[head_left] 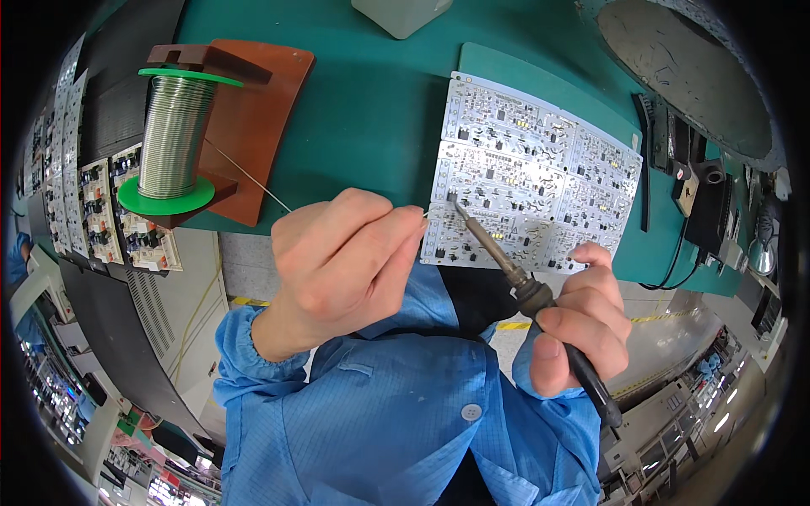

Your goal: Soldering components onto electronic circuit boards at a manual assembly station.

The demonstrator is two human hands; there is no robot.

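Note:
My left hand [346,257] pinches the end of a solder wire [248,176] that runs back to a large spool [175,135] with green flanges. A short tip of wire shows past the fingertips, by the left edge of a white circuit board panel [523,173]. In my right hand [586,325] is a soldering iron [498,253], held like a pen by its black grip. Its tip points up and left, over the panel's lower left part; whether it touches cannot be made out. The panel carries many small dark components and lies on a green board.
The spool sits on a reddish-brown stand [283,93] on the green mat [371,110]. Populated boards [143,223] line the far left. A round grey lamp-like disc [688,76] hangs at upper right, above black tools and cables [700,228]. A pale container [401,13] stands at the back.

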